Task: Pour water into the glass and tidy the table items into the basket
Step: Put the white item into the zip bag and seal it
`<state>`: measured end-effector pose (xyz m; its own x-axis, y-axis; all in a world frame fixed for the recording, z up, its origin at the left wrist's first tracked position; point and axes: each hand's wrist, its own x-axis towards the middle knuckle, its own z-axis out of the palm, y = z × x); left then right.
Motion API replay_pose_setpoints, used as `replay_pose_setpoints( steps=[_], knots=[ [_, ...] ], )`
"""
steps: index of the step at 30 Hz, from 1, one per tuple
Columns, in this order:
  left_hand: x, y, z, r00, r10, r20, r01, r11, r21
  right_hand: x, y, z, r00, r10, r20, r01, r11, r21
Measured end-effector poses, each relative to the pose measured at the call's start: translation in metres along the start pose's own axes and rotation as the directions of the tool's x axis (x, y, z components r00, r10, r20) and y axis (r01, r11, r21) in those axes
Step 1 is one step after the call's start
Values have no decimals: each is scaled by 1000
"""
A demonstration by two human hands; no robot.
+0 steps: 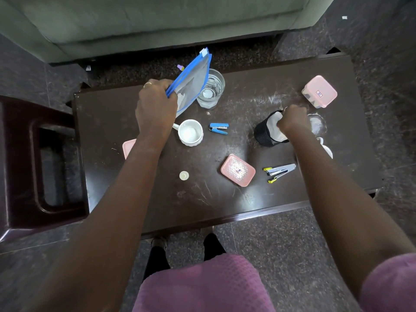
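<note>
Blue-edged pouch (191, 82) pinched upright in left hand (155, 106), glass (211, 88) of water just beyond. Right hand (292, 121) fisted on white cloth (273, 122) inside black mesh basket (264, 135).

Before you stands a dark, scratched bench (157, 199). On it sit a glass (211, 88) of water, a white mug (191, 132), a blue stapler (219, 128), a black mesh cup (266, 131), two pink boxes (319, 91) (238, 170), a small white cap (184, 175), and perhaps a staple remover (279, 172).
</note>
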<state>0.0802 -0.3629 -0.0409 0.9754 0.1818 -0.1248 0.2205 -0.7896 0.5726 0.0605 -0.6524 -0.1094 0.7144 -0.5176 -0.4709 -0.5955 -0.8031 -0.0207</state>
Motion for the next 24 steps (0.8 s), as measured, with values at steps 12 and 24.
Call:
replay_pose_setpoints(
  steps=[12,24],
  knots=[
    [-3,-3,-2,1000,8,11,-8,1000,-18,-12,-2,5,997,-36,-64,28,992,-126],
    [4,-24,-27,991,106,76,-109,994,32,-58,-119,-51,804,-535,-260,586,638,500]
  ],
)
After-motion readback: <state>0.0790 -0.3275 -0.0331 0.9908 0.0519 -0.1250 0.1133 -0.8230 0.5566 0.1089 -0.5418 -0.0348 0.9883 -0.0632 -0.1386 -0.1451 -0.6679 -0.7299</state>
